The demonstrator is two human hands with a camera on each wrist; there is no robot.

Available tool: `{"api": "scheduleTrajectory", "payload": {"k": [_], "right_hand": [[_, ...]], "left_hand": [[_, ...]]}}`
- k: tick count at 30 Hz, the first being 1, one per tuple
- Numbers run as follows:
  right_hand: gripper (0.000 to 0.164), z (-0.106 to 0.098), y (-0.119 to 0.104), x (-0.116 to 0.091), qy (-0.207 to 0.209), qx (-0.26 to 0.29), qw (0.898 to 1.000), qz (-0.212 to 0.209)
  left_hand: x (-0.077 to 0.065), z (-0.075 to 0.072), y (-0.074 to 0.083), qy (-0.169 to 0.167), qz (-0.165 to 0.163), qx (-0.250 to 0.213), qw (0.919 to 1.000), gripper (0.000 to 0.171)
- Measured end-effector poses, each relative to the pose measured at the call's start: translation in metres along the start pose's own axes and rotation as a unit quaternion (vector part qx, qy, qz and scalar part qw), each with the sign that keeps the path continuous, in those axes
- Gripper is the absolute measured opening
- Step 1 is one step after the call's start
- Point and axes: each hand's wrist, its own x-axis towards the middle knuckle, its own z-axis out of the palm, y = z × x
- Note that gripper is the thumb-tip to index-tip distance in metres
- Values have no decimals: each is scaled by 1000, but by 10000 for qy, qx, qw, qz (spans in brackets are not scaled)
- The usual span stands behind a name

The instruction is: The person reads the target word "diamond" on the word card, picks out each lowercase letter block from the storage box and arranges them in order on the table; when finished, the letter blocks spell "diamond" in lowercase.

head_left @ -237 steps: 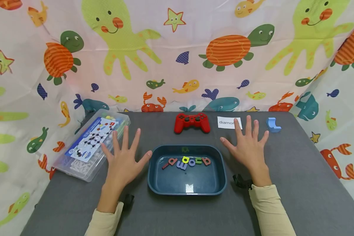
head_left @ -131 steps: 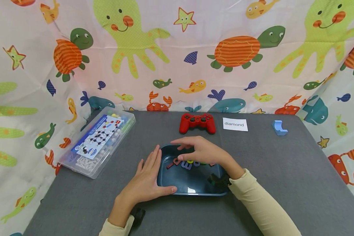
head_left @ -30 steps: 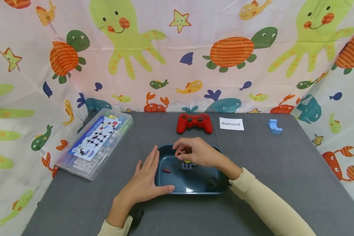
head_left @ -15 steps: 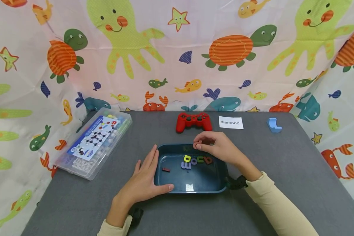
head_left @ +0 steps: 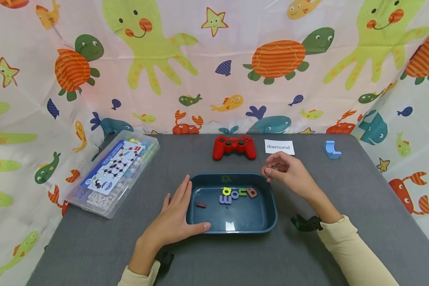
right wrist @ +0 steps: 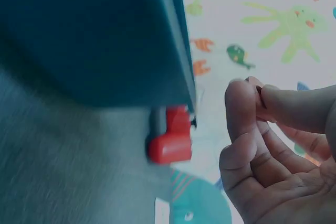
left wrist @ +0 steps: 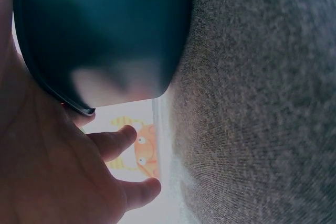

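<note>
A dark blue tray sits mid-table with several small plastic letters in it. They include a yellow letter, a purple "m", a purple "o", a green "n", a brownish-red letter and a dark red bar-shaped piece. My left hand rests along the tray's left side, fingers straight, thumb over the front rim. Beyond the tray's back right corner, my right hand pinches a small red letter between thumb and fingertips; in the right wrist view the fingers mostly hide it.
A white card reading "diamond" lies behind the right hand. Left of it is a red game controller, and a light blue curved block stands at right. A clear plastic case of model pieces lies at left. A patterned curtain hangs behind.
My right hand has picked a red letter out of the tray's left part and carried it right, past the back right rim. The left hand came to the tray earlier and stays there.
</note>
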Motion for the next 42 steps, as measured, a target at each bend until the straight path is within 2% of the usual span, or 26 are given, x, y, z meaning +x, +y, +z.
{"api": "scheduleTrajectory", "payload": {"k": [5,12,21,32,42], "right_hand": [[20,-10,15,-9,41,-176,9998,79],[29,-19,32,-20,20,-378,9990,238],[41,-22,46,-22,-263,-779,9952,529],[32,-19,63,-15,-397,-1701,9844,203],[28,-20,72,-13,-423,-2055,9776,171]], "left_hand": [[-1,0,0,-2,-12,29,10000,132],[0,0,0,-33,-17,-25,10000,132],[0,-2,0,-51,-48,-54,10000,131],[-1,0,0,-35,-30,-48,10000,130],[0,-1,0,-9,8,-51,10000,130]]}}
